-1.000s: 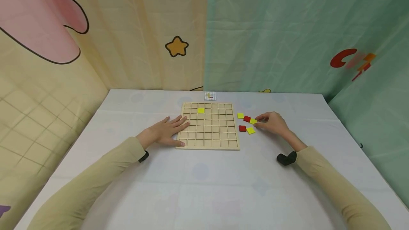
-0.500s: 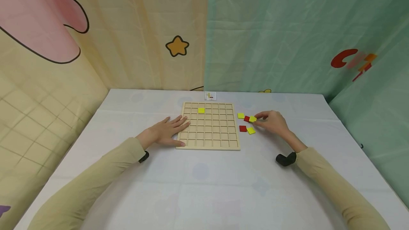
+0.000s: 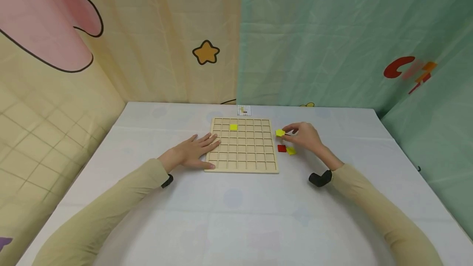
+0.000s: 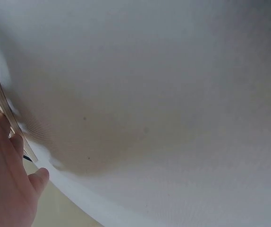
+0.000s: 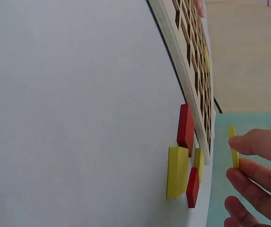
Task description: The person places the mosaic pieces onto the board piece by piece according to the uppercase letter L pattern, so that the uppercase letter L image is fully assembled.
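Note:
A wooden grid board (image 3: pixel 255 148) lies on the table, with one yellow tile (image 3: pixel 233 127) in a cell of its upper part. My left hand (image 3: pixel 190 153) rests flat with spread fingers on the board's left edge. Off the right edge, my right hand (image 3: pixel 304 136) pinches a square yellow tile (image 5: pixel 234 147) between thumb and fingers, held up above the table. Beneath and beside it lie a red tile (image 3: pixel 282 148) and a yellow tile (image 3: pixel 291 151). Another red tile (image 5: pixel 192 187) and another yellow tile (image 5: pixel 199 163) show in the right wrist view, mostly covered in the head view.
A small printed grid card (image 3: pixel 244 110) lies behind the board, near the back edge of the white-covered table (image 3: pixel 236 216). Patterned curtains (image 3: pixel 314 44) hang behind and at the sides. Each wrist wears a black camera mount (image 3: pixel 320 179).
My right hand has lifted the yellow tile off the table and carried it left, toward the board's right edge. My left hand has stayed on the board.

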Available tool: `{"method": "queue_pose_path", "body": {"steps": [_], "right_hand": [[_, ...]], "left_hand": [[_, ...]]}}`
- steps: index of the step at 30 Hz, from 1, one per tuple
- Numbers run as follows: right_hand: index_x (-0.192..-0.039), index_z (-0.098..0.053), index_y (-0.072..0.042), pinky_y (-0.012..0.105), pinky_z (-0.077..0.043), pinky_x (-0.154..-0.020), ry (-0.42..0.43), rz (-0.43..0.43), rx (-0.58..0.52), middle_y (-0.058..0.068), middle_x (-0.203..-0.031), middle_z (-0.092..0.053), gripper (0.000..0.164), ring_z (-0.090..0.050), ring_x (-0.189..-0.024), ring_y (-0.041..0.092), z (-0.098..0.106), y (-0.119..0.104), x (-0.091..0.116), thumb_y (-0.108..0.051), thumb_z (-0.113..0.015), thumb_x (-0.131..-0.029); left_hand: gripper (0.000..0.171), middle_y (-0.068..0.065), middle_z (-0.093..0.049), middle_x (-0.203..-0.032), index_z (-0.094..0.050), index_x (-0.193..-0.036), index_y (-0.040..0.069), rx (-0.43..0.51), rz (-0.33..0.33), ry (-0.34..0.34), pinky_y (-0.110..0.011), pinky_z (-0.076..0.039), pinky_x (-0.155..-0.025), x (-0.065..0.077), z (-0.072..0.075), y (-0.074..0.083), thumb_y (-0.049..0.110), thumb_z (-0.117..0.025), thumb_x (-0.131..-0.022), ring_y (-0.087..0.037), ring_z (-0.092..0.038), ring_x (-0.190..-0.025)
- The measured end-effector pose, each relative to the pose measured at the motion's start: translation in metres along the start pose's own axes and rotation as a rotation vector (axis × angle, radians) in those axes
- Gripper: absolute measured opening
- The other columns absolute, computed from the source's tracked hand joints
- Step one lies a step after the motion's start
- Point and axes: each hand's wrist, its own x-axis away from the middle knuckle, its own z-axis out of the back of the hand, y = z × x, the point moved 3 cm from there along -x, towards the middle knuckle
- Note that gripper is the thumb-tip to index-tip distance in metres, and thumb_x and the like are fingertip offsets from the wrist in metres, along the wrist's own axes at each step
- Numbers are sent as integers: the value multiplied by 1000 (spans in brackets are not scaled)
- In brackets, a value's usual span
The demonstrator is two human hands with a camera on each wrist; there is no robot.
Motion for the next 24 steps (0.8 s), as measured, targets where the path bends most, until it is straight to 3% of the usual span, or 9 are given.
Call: {"method": "queue_pose_path", "body": {"steps": [24], "right_hand": [[-107,-75,-11,26,-43,-62,-67,48,-88,9,-103,-73,34,-58,-80,21,-42,-65,-51,-31,-76,-81]], "left_hand": [[90,-6,2,-164,-4,-156,19,-1,4,-34,-58,-6,-119,4,5,4,67,-43,-91,-27,3,-151]]}}
